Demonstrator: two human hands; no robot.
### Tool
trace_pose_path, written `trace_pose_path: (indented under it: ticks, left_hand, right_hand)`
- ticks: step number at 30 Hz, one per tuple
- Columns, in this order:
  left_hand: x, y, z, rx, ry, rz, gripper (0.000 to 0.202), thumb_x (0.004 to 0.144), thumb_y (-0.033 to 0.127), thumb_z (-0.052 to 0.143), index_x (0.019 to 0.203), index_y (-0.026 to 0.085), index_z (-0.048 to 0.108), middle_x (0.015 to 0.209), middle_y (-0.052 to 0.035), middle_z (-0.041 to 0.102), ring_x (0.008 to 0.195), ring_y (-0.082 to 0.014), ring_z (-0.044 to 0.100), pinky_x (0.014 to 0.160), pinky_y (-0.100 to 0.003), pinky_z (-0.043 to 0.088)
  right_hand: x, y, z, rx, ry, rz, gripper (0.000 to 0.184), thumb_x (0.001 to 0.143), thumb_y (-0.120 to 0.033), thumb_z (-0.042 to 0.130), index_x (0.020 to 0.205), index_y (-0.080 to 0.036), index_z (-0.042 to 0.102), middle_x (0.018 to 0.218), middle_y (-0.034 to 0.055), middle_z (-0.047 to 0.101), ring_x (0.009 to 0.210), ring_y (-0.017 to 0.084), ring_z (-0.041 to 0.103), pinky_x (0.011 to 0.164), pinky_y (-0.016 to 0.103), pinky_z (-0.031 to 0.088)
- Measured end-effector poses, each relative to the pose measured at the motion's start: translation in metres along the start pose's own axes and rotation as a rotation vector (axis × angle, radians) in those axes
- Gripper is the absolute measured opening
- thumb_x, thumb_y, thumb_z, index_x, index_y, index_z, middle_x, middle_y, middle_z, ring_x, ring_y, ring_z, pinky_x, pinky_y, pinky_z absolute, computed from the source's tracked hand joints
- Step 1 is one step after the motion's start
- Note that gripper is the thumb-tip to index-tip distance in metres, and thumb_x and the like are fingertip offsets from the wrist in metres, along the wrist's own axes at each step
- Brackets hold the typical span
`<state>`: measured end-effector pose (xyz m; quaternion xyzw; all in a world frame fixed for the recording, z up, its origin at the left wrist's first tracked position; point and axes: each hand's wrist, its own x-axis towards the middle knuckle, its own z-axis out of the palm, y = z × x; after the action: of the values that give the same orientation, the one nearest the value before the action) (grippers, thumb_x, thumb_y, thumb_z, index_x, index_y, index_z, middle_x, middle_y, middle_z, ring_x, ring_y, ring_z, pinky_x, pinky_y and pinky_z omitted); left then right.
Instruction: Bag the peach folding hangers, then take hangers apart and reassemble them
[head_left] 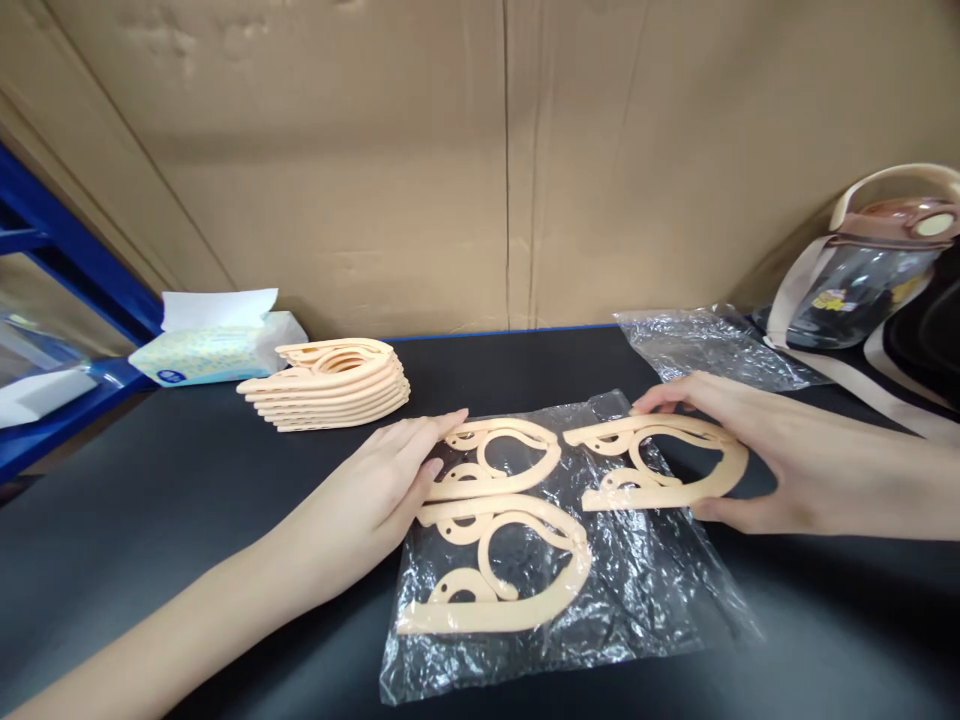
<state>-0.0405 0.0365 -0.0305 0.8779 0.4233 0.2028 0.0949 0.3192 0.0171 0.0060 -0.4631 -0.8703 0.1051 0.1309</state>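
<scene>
A clear plastic bag (pixel 645 590) lies on the black tabletop, with two peach folding hangers (pixel 555 605) in it, one nearer me and one farther. My left hand (pixel 386 470) grips the bag's left side, thumb and index finger at the end of the farther hanger; its other fingers are hidden. My right hand (pixel 739 455) holds a third folding hanger (pixel 720 480) by its rounded end, fingers on the far side and thumb on the near side. This hanger lies level over the bag's right part; whether its tips are inside the bag I cannot tell.
A stack of several peach hangers (pixel 337 390) stands at the left, before a tissue pack (pixel 217 345). Another clear bag (pixel 712 345) lies at the back right, beside a strapped water bottle (pixel 855 285). Cardboard (pixel 420 170) walls the back; a blue frame (pixel 82 270) rises at left.
</scene>
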Motion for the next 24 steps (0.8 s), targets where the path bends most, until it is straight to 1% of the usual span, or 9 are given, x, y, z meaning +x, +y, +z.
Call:
trace_pose_path:
  ticks: [2,5,10,12,16,18,21,22,24]
  left_hand:
    - [-0.001,-0.002,0.001,0.001,0.006,0.008,0.042,0.102,0.025,0.034,0.144,0.024,0.041,0.138,-0.0055,0.058,0.124,-0.0224,0.054,0.105,-0.041,0.045]
    - [-0.001,-0.004,0.001,-0.014,0.002,0.019,0.044,0.100,0.019,0.033,0.142,0.024,0.043,0.138,-0.0047,0.058,0.125,-0.0217,0.054,0.106,-0.041,0.045]
    - [0.000,-0.003,-0.002,-0.052,-0.048,0.065,0.052,0.091,0.007,0.035,0.138,0.025,0.046,0.134,-0.0035,0.062,0.122,-0.0206,0.056,0.105,-0.040,0.047]
    - [0.002,-0.003,-0.004,-0.063,-0.072,0.089,0.051,0.090,0.006,0.035,0.136,0.025,0.048,0.133,-0.0035,0.062,0.121,-0.0201,0.058,0.104,-0.039,0.048]
    - [0.005,-0.007,-0.006,-0.087,-0.084,0.109,0.041,0.095,0.012,0.039,0.131,0.026,0.053,0.131,-0.0037,0.063,0.119,-0.0192,0.059,0.103,-0.038,0.048]
    - [0.006,-0.010,-0.006,-0.093,-0.098,0.116,0.037,0.097,0.015,0.041,0.130,0.026,0.054,0.127,-0.0041,0.065,0.117,-0.0190,0.060,0.101,-0.037,0.049]
    - [0.008,-0.012,-0.007,-0.101,-0.096,0.134,0.034,0.099,0.018,0.041,0.130,0.025,0.055,0.122,-0.0046,0.067,0.112,-0.0189,0.062,0.096,-0.036,0.052]
    - [0.008,-0.013,-0.007,-0.100,-0.091,0.143,0.034,0.099,0.019,0.041,0.130,0.025,0.055,0.122,-0.0048,0.067,0.111,-0.0191,0.063,0.095,-0.036,0.052]
    - [0.008,-0.014,-0.008,-0.081,-0.078,0.153,0.033,0.100,0.022,0.041,0.130,0.025,0.055,0.121,-0.0053,0.068,0.110,-0.0199,0.064,0.094,-0.037,0.052]
  right_hand:
    - [0.002,0.000,0.003,0.027,-0.011,0.008,0.064,0.073,-0.040,0.076,0.129,-0.034,0.047,0.126,0.0035,0.063,0.108,0.030,0.064,0.089,0.043,0.058]
    - [0.004,-0.002,0.008,0.065,0.018,0.012,0.064,0.071,-0.041,0.076,0.127,-0.032,0.047,0.127,0.0043,0.062,0.112,0.031,0.062,0.091,0.044,0.056]
    - [0.007,-0.014,0.020,0.090,0.042,0.035,0.060,0.068,-0.034,0.075,0.123,-0.028,0.050,0.123,0.0050,0.062,0.112,0.029,0.061,0.092,0.044,0.053]
    - [0.008,-0.019,0.025,0.098,0.047,0.059,0.059,0.068,-0.032,0.075,0.122,-0.028,0.050,0.125,0.0057,0.061,0.114,0.030,0.060,0.094,0.045,0.051]
    - [0.010,-0.022,0.035,0.185,0.043,0.092,0.056,0.071,-0.032,0.075,0.119,-0.029,0.047,0.131,0.0059,0.058,0.119,0.029,0.058,0.099,0.047,0.049]
    - [0.012,-0.021,0.039,0.253,0.083,0.091,0.055,0.071,-0.036,0.077,0.117,-0.029,0.046,0.132,0.0064,0.059,0.119,0.029,0.058,0.098,0.047,0.049]
    - [0.016,-0.021,0.045,0.311,0.136,0.045,0.056,0.073,-0.048,0.076,0.115,-0.027,0.046,0.134,0.0089,0.059,0.120,0.029,0.059,0.098,0.046,0.050]
    - [0.017,-0.021,0.046,0.290,0.144,0.033,0.056,0.075,-0.051,0.075,0.117,-0.027,0.046,0.134,0.0096,0.059,0.120,0.029,0.059,0.097,0.045,0.051]
    - [0.018,-0.020,0.047,0.164,0.156,0.025,0.058,0.077,-0.057,0.071,0.119,-0.025,0.048,0.132,0.0109,0.061,0.117,0.031,0.061,0.093,0.047,0.052]
